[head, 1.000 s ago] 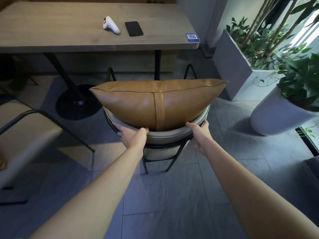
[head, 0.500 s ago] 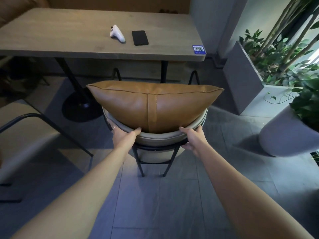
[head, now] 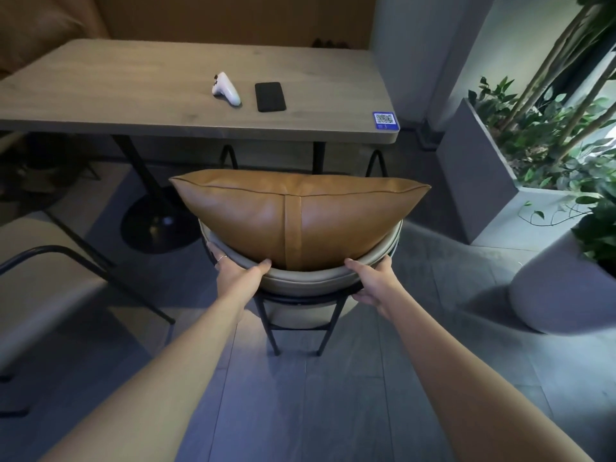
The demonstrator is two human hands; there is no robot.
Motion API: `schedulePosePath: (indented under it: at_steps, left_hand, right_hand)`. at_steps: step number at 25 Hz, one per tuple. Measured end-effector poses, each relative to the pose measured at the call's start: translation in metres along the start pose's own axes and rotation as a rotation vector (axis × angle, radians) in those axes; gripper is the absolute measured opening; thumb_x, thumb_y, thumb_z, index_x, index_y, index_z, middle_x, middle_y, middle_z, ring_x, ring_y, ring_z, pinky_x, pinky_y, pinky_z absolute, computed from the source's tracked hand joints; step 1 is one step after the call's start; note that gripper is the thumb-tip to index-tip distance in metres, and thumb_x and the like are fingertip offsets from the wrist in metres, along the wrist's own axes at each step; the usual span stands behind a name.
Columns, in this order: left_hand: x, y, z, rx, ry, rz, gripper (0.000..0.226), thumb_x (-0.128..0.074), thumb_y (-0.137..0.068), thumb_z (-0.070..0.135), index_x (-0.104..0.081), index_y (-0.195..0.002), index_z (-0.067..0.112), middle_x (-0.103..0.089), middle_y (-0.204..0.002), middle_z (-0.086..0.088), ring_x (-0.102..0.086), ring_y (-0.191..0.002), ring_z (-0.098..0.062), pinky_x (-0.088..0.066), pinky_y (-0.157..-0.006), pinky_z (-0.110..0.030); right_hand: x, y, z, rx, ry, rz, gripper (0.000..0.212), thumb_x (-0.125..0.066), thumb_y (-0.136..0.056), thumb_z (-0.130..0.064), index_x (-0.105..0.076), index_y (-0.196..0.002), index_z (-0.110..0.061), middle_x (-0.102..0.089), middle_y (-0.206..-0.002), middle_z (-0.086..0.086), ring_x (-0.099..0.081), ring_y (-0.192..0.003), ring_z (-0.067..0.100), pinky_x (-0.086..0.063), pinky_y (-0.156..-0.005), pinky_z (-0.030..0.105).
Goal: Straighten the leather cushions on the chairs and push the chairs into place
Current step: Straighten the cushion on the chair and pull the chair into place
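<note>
A tan leather cushion (head: 300, 218) with a centre strap stands upright against the curved backrest of a cream chair (head: 310, 281) on black metal legs. The chair faces a wooden table (head: 150, 95) and sits just short of its near edge. My left hand (head: 233, 271) grips the backrest's top rim on the left, thumb resting against the cushion's lower edge. My right hand (head: 373, 278) grips the rim on the right, fingers wrapped under it. The chair's seat is hidden behind the cushion.
On the table lie a white controller (head: 226, 88), a black phone (head: 270, 96) and a blue QR sticker (head: 385, 120). A second cream chair (head: 50, 278) stands at left. Grey planters (head: 473, 181) and a round pot (head: 563, 288) with plants stand at right.
The chair has moved forward toward the table, with both hands staying on its backrest. The view has tilted up, showing more of the table and the bench behind it.
</note>
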State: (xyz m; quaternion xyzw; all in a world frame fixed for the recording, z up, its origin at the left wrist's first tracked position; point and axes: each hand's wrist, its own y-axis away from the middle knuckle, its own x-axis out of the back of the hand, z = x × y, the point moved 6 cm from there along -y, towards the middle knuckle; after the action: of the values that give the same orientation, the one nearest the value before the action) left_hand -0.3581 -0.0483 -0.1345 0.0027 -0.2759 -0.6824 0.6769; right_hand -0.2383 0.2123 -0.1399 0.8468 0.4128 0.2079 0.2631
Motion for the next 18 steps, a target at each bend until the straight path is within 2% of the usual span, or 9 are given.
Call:
schedulePosePath:
  at_steps: [2,8,11,15,18]
  left_hand:
    - [0.001,0.002,0.001,0.005,-0.003,0.0,0.126,-0.081,-0.084,0.029,0.02,-0.159,0.028,-0.018,-0.17,-0.01,-0.034,-0.148,-0.035,-0.027,-0.119,-0.043]
    - [0.002,0.002,0.0,-0.023,0.001,-0.008,0.127,-0.082,-0.081,0.034,0.018,-0.16,0.029,-0.02,-0.17,-0.008,-0.034,-0.148,-0.034,-0.028,-0.12,-0.042]
    - [0.007,0.007,-0.004,-0.069,-0.03,0.025,0.127,-0.085,-0.076,0.043,0.008,-0.162,0.029,-0.02,-0.169,-0.01,-0.031,-0.15,-0.032,-0.028,-0.12,-0.044]
    - [0.015,0.012,0.0,-0.112,-0.254,0.095,0.123,-0.083,-0.072,0.058,-0.005,-0.162,0.028,-0.007,-0.171,-0.012,-0.022,-0.153,-0.037,-0.028,-0.118,-0.059]
    - [0.013,0.013,0.012,-0.169,-0.386,0.158,0.12,-0.081,-0.073,0.056,-0.008,-0.161,0.02,-0.014,-0.169,-0.012,-0.028,-0.15,-0.039,-0.033,-0.112,-0.063]
  right_hand:
    - [0.0,0.001,0.0,-0.021,0.012,-0.011,0.084,-0.076,-0.088,-0.033,-0.021,-0.151,-0.026,-0.049,-0.143,0.005,-0.062,-0.117,0.031,-0.059,-0.093,0.047]
    - [-0.001,0.002,0.001,-0.03,0.004,-0.005,0.086,-0.078,-0.085,-0.036,-0.022,-0.15,-0.025,-0.049,-0.146,0.006,-0.061,-0.119,0.029,-0.058,-0.094,0.049]
    - [-0.002,0.005,0.001,-0.036,0.008,-0.002,0.092,-0.078,-0.084,-0.042,-0.019,-0.153,-0.027,-0.05,-0.147,0.005,-0.064,-0.117,0.031,-0.058,-0.094,0.047]
    - [-0.001,0.012,0.002,-0.037,0.025,0.018,0.087,-0.072,-0.089,-0.046,-0.017,-0.154,-0.03,-0.048,-0.133,-0.002,-0.064,-0.117,0.033,-0.056,-0.099,0.047]
    - [-0.003,0.017,0.003,-0.025,0.083,0.058,0.087,-0.07,-0.088,-0.052,-0.016,-0.153,-0.03,-0.057,-0.127,0.001,-0.067,-0.113,0.037,-0.057,-0.095,0.05]
